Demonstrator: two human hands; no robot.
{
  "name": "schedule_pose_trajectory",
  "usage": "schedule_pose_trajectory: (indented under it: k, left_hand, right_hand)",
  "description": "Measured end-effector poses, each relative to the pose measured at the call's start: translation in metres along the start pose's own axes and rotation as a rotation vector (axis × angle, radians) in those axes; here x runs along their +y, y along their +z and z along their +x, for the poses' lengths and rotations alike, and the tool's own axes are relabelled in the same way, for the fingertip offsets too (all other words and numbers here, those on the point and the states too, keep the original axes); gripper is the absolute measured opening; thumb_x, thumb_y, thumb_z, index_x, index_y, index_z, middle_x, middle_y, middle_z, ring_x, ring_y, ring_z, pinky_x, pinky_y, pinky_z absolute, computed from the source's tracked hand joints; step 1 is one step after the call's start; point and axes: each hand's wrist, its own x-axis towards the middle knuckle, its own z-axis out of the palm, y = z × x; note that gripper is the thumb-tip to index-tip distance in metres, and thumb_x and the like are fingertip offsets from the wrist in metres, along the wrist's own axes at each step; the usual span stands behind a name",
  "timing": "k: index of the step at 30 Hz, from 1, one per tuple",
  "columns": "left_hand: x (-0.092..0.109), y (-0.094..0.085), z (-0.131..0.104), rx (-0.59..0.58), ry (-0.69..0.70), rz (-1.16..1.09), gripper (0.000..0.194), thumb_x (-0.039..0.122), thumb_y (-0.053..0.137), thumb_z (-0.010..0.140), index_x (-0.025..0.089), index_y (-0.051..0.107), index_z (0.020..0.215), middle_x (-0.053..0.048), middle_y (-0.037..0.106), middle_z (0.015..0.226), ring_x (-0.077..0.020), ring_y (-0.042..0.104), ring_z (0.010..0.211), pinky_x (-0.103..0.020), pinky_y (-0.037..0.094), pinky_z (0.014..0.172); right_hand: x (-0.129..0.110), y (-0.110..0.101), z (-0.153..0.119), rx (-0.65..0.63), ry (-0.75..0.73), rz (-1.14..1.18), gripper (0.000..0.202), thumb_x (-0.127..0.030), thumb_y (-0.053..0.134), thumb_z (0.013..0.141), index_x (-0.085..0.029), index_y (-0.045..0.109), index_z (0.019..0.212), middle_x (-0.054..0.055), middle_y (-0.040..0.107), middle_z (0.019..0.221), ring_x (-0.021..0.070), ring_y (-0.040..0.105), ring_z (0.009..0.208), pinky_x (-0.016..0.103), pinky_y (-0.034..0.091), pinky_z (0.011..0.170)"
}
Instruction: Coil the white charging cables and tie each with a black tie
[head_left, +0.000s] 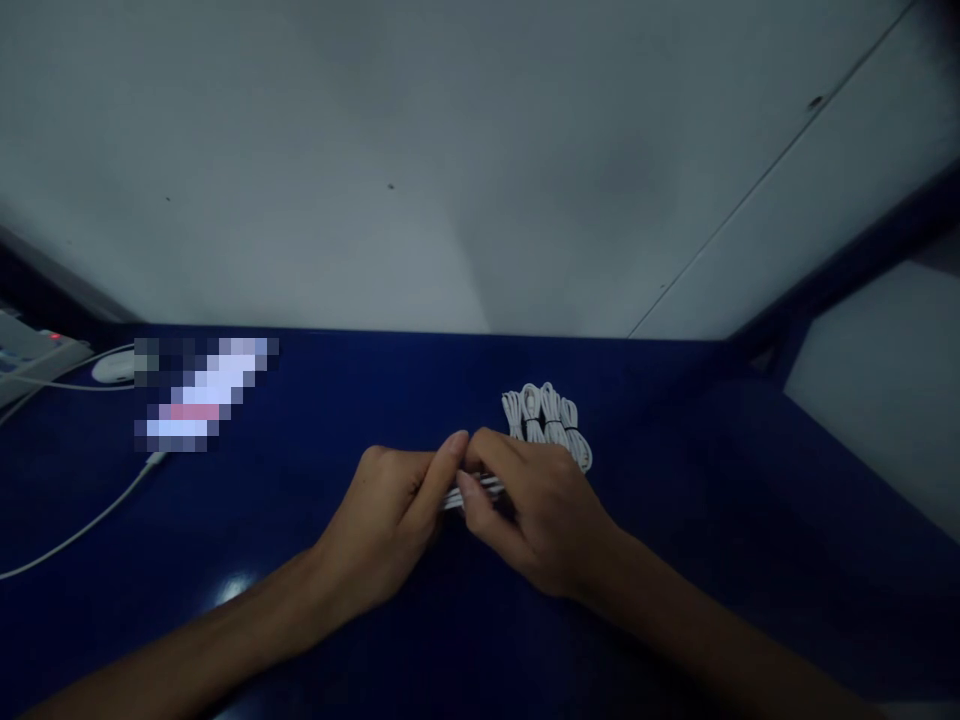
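Observation:
A folded white cable [472, 492] is held between my two hands, low over the blue table. My left hand [401, 505] is closed on its left part, the thumb lying along the top. My right hand [536, 500] pinches the other part, with thumb and forefinger close to the left thumb. Most of the cable is hidden by the fingers. Just behind my right hand lie several bundled white cables [553, 410] side by side, each bound round its middle with a dark tie; their near ends are partly covered by the hand.
On the left of the blue table [337, 390] lies a lit, blurred-out device [206, 395] with a white cord [94, 540] running from it. A white plug-like piece [112, 367] and a power strip [45, 350] with a red light are farther left. A pale wall [375, 250] rises behind.

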Motion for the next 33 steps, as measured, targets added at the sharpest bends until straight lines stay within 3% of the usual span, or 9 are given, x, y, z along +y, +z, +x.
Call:
schedule_pose_trajectory:
  k: [5,9,11,14,17,21,24,29,33]
  left_hand:
    - [-0.004,0.006,0.0,0.075,0.071,0.008,0.066,0.052,0.04,0.115,0.018,0.053,0.06,0.003,0.055,0.051,-0.0078,0.046,0.045,-0.022,0.035,0.047]
    - [0.003,0.002,0.001,0.024,-0.055,-0.089,0.068,0.057,0.04,0.114,0.018,0.058,0.062,0.001,0.06,0.051,-0.0095,0.054,0.048,-0.021,0.04,0.051]
    - [0.005,-0.005,0.003,-0.099,-0.151,-0.194,0.072,0.061,0.04,0.112,0.017,0.058,0.058,0.0,0.055,0.045,-0.0093,0.05,0.045,-0.02,0.038,0.049]
    - [0.004,-0.015,0.007,-0.528,-0.359,-0.488,0.078,0.067,0.031,0.111,0.015,0.071,0.068,0.002,0.043,0.038,-0.0087,0.025,0.032,-0.024,0.018,0.036]
    - [0.004,-0.02,0.008,-0.652,-0.426,-0.718,0.063,0.061,0.038,0.111,0.016,0.066,0.076,0.004,0.042,0.049,-0.008,0.023,0.038,-0.022,0.015,0.037]
    - [0.009,-0.014,0.003,-0.635,-0.47,-0.846,0.047,0.053,0.046,0.111,0.02,0.049,0.077,0.009,0.026,0.061,-0.0083,0.015,0.049,-0.02,0.015,0.042]
    - [0.009,-0.008,0.001,-0.574,-0.375,-0.77,0.046,0.049,0.047,0.111,0.021,0.044,0.075,0.008,0.026,0.062,-0.0085,0.016,0.05,-0.021,0.016,0.043]
    - [0.002,-0.003,0.002,-0.459,-0.255,-0.704,0.043,0.05,0.048,0.112,0.017,0.063,0.088,0.009,0.027,0.062,-0.0092,0.017,0.051,-0.022,0.021,0.044]
    - [0.007,-0.007,0.002,-0.463,-0.264,-0.719,0.043,0.052,0.048,0.111,0.017,0.068,0.096,0.008,0.027,0.066,-0.0106,0.02,0.054,-0.024,0.03,0.048]
  right_hand:
    - [-0.001,0.019,-0.005,0.195,-0.16,-0.285,0.032,-0.02,0.05,0.107,-0.013,0.067,0.082,0.001,0.06,0.066,0.0113,0.05,0.053,0.028,0.036,0.049]
    - [0.0,0.018,-0.001,0.305,-0.187,-0.404,0.04,-0.015,0.05,0.107,-0.015,0.063,0.069,-0.001,0.055,0.06,0.0105,0.046,0.051,0.028,0.034,0.048]
    - [0.002,0.011,0.003,0.342,-0.209,-0.398,0.04,-0.009,0.047,0.104,-0.016,0.059,0.066,-0.002,0.052,0.058,0.01,0.043,0.049,0.028,0.033,0.047]
    - [0.007,0.002,0.007,0.324,-0.244,-0.404,0.034,-0.006,0.044,0.1,-0.015,0.061,0.072,0.0,0.055,0.062,0.0112,0.046,0.053,0.028,0.036,0.049]
    - [0.012,-0.003,0.009,0.308,-0.302,-0.415,0.034,-0.004,0.044,0.099,-0.016,0.061,0.072,0.001,0.056,0.064,0.0123,0.047,0.055,0.027,0.035,0.049]
    - [0.017,-0.005,0.008,0.307,-0.343,-0.414,0.037,-0.014,0.048,0.104,-0.017,0.061,0.069,0.0,0.053,0.063,0.0121,0.043,0.054,0.028,0.032,0.049]
    - [0.02,-0.005,0.006,0.241,-0.291,-0.385,0.04,-0.021,0.052,0.107,-0.018,0.058,0.067,-0.002,0.051,0.06,0.0107,0.04,0.052,0.028,0.029,0.049]
    - [0.019,-0.004,0.006,0.117,-0.019,-0.119,0.044,-0.02,0.045,0.109,-0.021,0.048,0.065,-0.004,0.05,0.06,0.0094,0.045,0.052,0.026,0.035,0.054]
    - [0.016,-0.005,0.008,0.16,0.007,-0.058,0.047,-0.019,0.044,0.109,-0.022,0.043,0.062,-0.004,0.049,0.058,0.0103,0.046,0.053,0.027,0.037,0.056]
